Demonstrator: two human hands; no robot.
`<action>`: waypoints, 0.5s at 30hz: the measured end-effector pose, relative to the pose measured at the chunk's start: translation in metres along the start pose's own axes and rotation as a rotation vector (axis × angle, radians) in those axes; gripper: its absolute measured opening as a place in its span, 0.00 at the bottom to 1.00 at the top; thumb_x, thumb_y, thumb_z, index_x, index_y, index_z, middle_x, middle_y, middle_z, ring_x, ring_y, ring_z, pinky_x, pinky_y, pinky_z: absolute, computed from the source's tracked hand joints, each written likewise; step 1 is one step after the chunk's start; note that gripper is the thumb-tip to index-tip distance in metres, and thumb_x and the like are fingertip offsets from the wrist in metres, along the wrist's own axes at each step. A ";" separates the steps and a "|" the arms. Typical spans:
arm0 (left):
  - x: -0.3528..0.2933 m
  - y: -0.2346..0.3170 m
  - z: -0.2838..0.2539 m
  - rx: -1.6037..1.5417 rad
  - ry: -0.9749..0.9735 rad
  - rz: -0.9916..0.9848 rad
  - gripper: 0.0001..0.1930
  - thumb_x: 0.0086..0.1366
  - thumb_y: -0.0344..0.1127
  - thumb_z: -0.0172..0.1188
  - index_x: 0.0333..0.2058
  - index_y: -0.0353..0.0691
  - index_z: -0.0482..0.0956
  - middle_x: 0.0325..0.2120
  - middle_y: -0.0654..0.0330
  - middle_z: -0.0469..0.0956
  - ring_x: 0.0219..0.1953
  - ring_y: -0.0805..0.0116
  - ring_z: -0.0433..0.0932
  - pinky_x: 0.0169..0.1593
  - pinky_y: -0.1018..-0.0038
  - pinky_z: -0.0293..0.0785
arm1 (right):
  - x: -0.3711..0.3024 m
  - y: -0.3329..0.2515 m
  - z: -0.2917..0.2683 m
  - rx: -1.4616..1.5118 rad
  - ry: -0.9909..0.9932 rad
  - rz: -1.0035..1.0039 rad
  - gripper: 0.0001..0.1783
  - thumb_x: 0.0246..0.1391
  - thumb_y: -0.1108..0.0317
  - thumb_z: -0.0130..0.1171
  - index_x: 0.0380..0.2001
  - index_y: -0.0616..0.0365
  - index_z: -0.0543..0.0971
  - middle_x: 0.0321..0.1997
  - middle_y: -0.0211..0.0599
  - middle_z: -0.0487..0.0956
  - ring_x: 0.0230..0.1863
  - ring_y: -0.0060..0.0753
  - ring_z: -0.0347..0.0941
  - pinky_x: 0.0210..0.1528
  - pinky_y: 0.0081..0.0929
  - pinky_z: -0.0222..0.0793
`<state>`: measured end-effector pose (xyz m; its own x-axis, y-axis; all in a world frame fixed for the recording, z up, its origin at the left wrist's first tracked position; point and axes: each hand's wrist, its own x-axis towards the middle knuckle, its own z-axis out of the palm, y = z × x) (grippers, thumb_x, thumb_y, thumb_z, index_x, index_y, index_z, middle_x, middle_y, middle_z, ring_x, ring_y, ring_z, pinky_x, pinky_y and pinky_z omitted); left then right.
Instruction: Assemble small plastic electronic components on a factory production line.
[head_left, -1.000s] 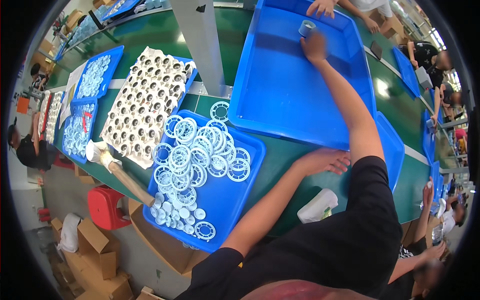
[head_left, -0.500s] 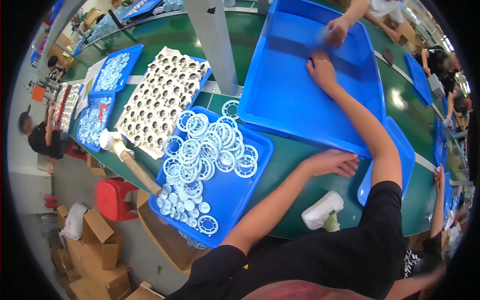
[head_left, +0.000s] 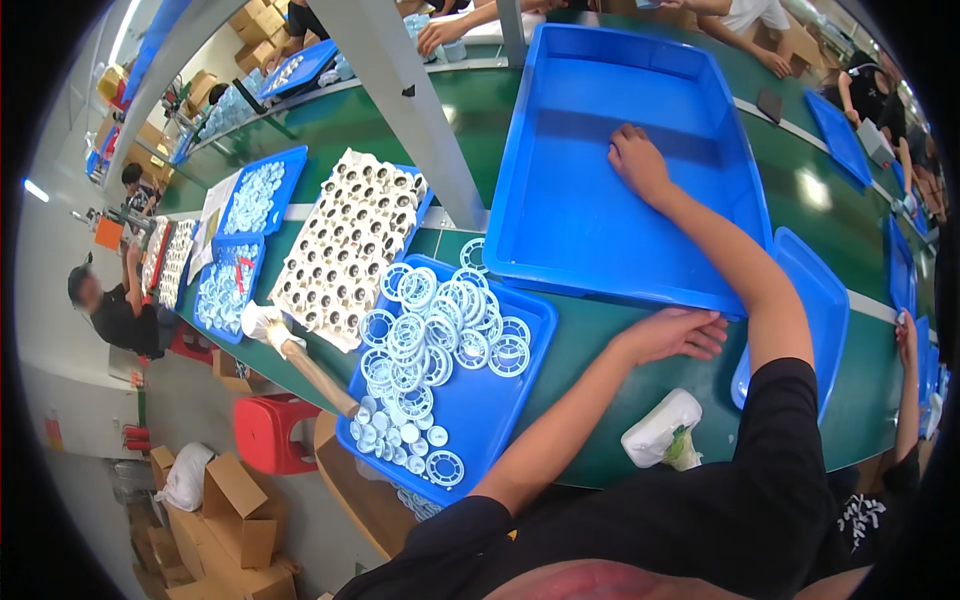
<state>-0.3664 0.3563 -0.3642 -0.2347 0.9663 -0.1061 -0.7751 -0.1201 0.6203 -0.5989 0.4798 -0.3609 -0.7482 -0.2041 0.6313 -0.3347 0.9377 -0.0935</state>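
A large blue tray (head_left: 640, 240) with nothing in it lies in front of me on the green table. My right hand (head_left: 637, 162) reaches over its middle, fingers loosely bent and holding nothing. My left hand (head_left: 676, 335) is beside the tray's near edge, fingers stretched out and nothing in them. To the left, a smaller blue tray (head_left: 490, 410) holds a heap of pale blue plastic rings (head_left: 440, 322) and small pale blue discs (head_left: 395, 435). A mallet with a wooden handle (head_left: 320, 378) and a white wrapped head leans across that tray's left edge.
A moulded tray of dark round parts (head_left: 345, 240) lies at the left, beyond it blue trays of pale parts (head_left: 255, 198). A white wrapped bundle (head_left: 662, 428) is near me. Another blue tray (head_left: 800, 315) lies right. A metal post (head_left: 415, 110) rises behind. Co-workers sit around.
A co-worker's hand that was over the large tray by my right hand has drawn back to the far edge with a pale blue piece. The view has shifted; my left hand stays near the tray.
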 end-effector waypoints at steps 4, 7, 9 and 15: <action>0.000 0.000 0.002 0.009 0.008 0.013 0.21 0.77 0.46 0.54 0.56 0.34 0.75 0.48 0.53 0.81 0.48 0.62 0.83 0.53 0.63 0.81 | 0.004 0.000 -0.005 -0.071 -0.071 0.004 0.12 0.54 0.68 0.59 0.38 0.64 0.80 0.47 0.53 0.78 0.51 0.55 0.77 0.52 0.49 0.78; 0.002 0.001 0.003 0.023 0.026 -0.009 0.21 0.77 0.46 0.53 0.55 0.34 0.75 0.48 0.54 0.81 0.47 0.62 0.83 0.52 0.63 0.81 | 0.010 -0.008 -0.013 -0.090 -0.175 -0.002 0.14 0.54 0.64 0.60 0.37 0.64 0.81 0.47 0.54 0.79 0.50 0.55 0.78 0.51 0.49 0.79; 0.001 0.002 0.001 0.027 0.031 -0.008 0.20 0.77 0.46 0.53 0.55 0.34 0.75 0.48 0.54 0.81 0.47 0.62 0.83 0.52 0.63 0.81 | 0.014 -0.017 -0.017 -0.112 -0.280 0.076 0.18 0.57 0.57 0.59 0.40 0.63 0.79 0.46 0.52 0.78 0.51 0.55 0.77 0.52 0.49 0.77; -0.003 0.002 0.004 0.009 0.028 0.001 0.20 0.78 0.44 0.52 0.56 0.34 0.75 0.48 0.53 0.81 0.48 0.61 0.83 0.52 0.63 0.82 | 0.021 -0.027 -0.033 -0.065 -0.558 0.228 0.36 0.56 0.40 0.60 0.51 0.63 0.80 0.57 0.57 0.78 0.58 0.58 0.76 0.60 0.49 0.74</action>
<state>-0.3653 0.3544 -0.3598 -0.2521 0.9593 -0.1274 -0.7693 -0.1188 0.6278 -0.5867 0.4593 -0.3196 -0.9903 -0.0962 0.1006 -0.1081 0.9868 -0.1207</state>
